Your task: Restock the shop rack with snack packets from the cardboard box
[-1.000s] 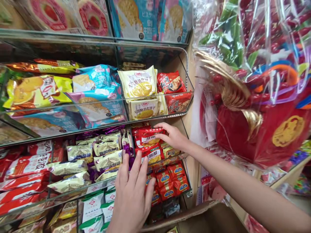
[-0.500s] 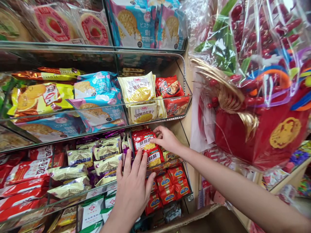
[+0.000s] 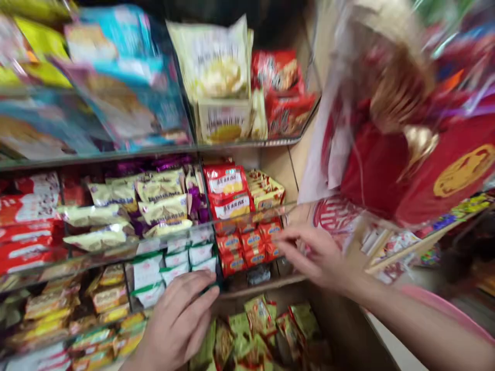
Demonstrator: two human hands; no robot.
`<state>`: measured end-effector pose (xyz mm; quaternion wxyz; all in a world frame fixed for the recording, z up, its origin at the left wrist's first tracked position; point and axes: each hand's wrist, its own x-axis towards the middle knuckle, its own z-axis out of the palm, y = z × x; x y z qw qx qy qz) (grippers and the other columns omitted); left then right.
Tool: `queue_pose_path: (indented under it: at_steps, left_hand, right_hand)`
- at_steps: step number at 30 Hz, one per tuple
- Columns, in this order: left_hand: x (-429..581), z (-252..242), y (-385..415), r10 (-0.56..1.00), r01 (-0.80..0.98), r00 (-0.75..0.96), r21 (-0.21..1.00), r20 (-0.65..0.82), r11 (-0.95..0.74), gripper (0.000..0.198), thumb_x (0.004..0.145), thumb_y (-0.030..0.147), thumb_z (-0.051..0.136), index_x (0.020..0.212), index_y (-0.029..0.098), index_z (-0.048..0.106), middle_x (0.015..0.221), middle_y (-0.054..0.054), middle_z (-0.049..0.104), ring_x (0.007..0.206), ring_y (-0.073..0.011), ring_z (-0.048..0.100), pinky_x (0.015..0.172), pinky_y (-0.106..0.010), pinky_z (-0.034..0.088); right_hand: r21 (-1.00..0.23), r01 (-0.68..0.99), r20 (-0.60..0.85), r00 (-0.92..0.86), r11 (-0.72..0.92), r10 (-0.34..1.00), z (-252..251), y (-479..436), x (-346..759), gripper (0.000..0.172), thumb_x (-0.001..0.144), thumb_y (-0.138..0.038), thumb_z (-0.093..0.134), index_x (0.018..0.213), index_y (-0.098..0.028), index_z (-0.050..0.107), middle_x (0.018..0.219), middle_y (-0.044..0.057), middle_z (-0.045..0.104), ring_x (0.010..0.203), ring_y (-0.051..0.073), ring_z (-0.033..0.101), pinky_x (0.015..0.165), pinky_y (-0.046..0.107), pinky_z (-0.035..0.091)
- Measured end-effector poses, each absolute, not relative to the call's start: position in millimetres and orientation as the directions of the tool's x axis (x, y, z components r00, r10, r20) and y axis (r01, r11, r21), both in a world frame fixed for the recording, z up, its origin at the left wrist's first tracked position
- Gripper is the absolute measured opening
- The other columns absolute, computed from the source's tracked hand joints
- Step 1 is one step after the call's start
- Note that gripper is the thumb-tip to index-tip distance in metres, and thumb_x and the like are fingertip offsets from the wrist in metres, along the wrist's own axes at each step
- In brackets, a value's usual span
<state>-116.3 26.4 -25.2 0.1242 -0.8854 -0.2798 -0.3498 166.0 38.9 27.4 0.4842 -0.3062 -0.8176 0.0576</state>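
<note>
My left hand (image 3: pixel 181 309) hovers low at the centre, in front of the white-and-green packets (image 3: pixel 176 273), fingers loosely bent and holding nothing visible. My right hand (image 3: pixel 319 255) is just right of the small red packets (image 3: pixel 253 250); its fingers point left, slightly apart, with nothing seen in them. Both hands are a little blurred. Behind them, red-and-white biscuit packets (image 3: pixel 228 193) stand stacked in a shelf compartment beside yellow packets (image 3: pixel 265 188). Below and between the hands is an open cardboard box (image 3: pixel 344 330) with green-and-red snack packets (image 3: pixel 259 319) in it.
Clear shelf fronts (image 3: pixel 150 239) run across the tiers. Cream-and-purple packets (image 3: pixel 162 201) lie to the left; blue biscuit packets (image 3: pixel 124 93) and a pale yellow packet (image 3: pixel 216 62) sit above. A red bag (image 3: pixel 436 165) in plastic hangs at right. A pink rim (image 3: pixel 444 309) shows lower right.
The view has moved closer and tilted down, bringing the box's contents into sight. Both hands have come down away from the red biscuit packets, which my right hand was touching.
</note>
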Motion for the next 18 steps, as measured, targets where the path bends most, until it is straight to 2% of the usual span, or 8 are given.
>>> queue_pose_path:
  at_steps: [1, 3, 5, 7, 10, 13, 16, 18]
  left_hand:
    - [-123.5, -45.9, 18.1, 0.566, 0.622, 0.614, 0.105, 0.550, -0.776, 0.047, 0.077, 0.006, 0.049, 0.117, 0.030, 0.046, 0.109, -0.005, 0.061, 0.106, -0.0176, 0.054, 0.090, -0.034, 0.042]
    - [-130.5, -85.3, 4.2, 0.771, 0.728, 0.579, 0.258, 0.264, -0.635, 0.037, 0.082, 0.009, 0.039, 0.113, 0.026, 0.051, 0.107, -0.006, 0.063, 0.101, -0.0161, 0.057, 0.088, -0.030, 0.044]
    - [-128.7, -116.4, -3.6, 0.868, 0.825, 0.496, 0.303, 0.016, -0.477, 0.034, 0.083, 0.010, 0.037, 0.111, 0.019, 0.054, 0.108, -0.012, 0.063, 0.100, -0.0195, 0.059, 0.085, -0.033, 0.046]
    - [-122.6, -135.9, -5.3, 0.894, 0.888, 0.412, 0.298, -0.178, -0.350, 0.030, 0.082, 0.015, 0.044, 0.110, 0.015, 0.055, 0.109, -0.014, 0.062, 0.100, -0.0227, 0.059, 0.083, -0.038, 0.047]
    - [-113.9, -145.8, -3.7, 0.865, 0.928, 0.346, 0.271, -0.363, -0.257, 0.034, 0.081, 0.026, 0.054, 0.114, 0.016, 0.052, 0.113, -0.011, 0.059, 0.102, -0.0230, 0.057, 0.086, -0.045, 0.044]
    - [-110.0, -144.3, -6.3, 0.809, 0.932, 0.348, 0.271, -0.473, -0.242, 0.037, 0.078, 0.026, 0.058, 0.114, 0.017, 0.052, 0.111, -0.008, 0.059, 0.101, -0.0224, 0.056, 0.088, -0.047, 0.043]
    - [-109.5, -140.0, -12.1, 0.777, 0.918, 0.376, 0.316, -0.505, -0.239, 0.027, 0.074, 0.021, 0.063, 0.099, 0.016, 0.059, 0.104, -0.006, 0.061, 0.101, -0.0223, 0.055, 0.089, -0.048, 0.041]
    - [-110.4, -134.7, -14.1, 0.781, 0.895, 0.401, 0.388, -0.478, -0.222, 0.019, 0.071, 0.020, 0.065, 0.088, 0.015, 0.062, 0.100, -0.005, 0.062, 0.100, -0.0218, 0.054, 0.089, -0.047, 0.040]
  right_hand:
    - [-0.389, 0.442, 0.659, -0.480, 0.809, 0.579, 7.6, 25.1, 170.5, 0.008, 0.085, -0.017, 0.048, 0.089, -0.018, 0.055, 0.075, 0.001, 0.058, 0.069, 0.010, 0.053, 0.063, 0.021, 0.041]
    - [-0.427, 0.460, 0.367, -0.698, 0.779, 0.614, -34.7, 7.3, 176.3, 0.011, 0.086, -0.017, 0.045, 0.087, -0.018, 0.056, 0.073, 0.001, 0.058, 0.067, 0.010, 0.052, 0.061, 0.021, 0.040]
    - [-0.441, 0.545, 0.096, -0.762, 0.714, 0.640, -75.4, 1.5, 176.8, 0.016, 0.087, -0.018, 0.042, 0.084, -0.018, 0.058, 0.073, 0.002, 0.059, 0.067, 0.012, 0.053, 0.060, 0.022, 0.038]
    - [-0.427, 0.619, -0.069, -0.750, 0.660, 0.658, -107.0, 3.8, 171.6, 0.017, 0.086, -0.020, 0.043, 0.082, -0.017, 0.060, 0.076, 0.004, 0.061, 0.069, 0.014, 0.054, 0.060, 0.023, 0.038]
    - [-0.443, 0.627, -0.178, -0.762, 0.640, 0.623, -129.8, 11.1, 156.7, 0.015, 0.083, -0.021, 0.047, 0.081, -0.016, 0.062, 0.081, 0.006, 0.064, 0.073, 0.016, 0.057, 0.063, 0.024, 0.038]
    - [-0.476, 0.599, -0.189, -0.785, 0.644, 0.590, -132.3, 13.6, 141.6, 0.014, 0.081, -0.021, 0.050, 0.083, -0.017, 0.063, 0.083, 0.006, 0.065, 0.076, 0.016, 0.058, 0.066, 0.024, 0.039]
    - [-0.507, 0.604, -0.190, -0.774, 0.615, 0.604, -131.9, 11.2, 134.5, 0.015, 0.081, -0.022, 0.051, 0.088, -0.017, 0.063, 0.086, 0.006, 0.066, 0.078, 0.016, 0.059, 0.067, 0.024, 0.040]
    - [-0.527, 0.621, -0.196, -0.753, 0.580, 0.628, -132.7, 8.4, 134.6, 0.015, 0.080, -0.022, 0.053, 0.088, -0.016, 0.064, 0.086, 0.007, 0.066, 0.078, 0.017, 0.059, 0.067, 0.024, 0.041]
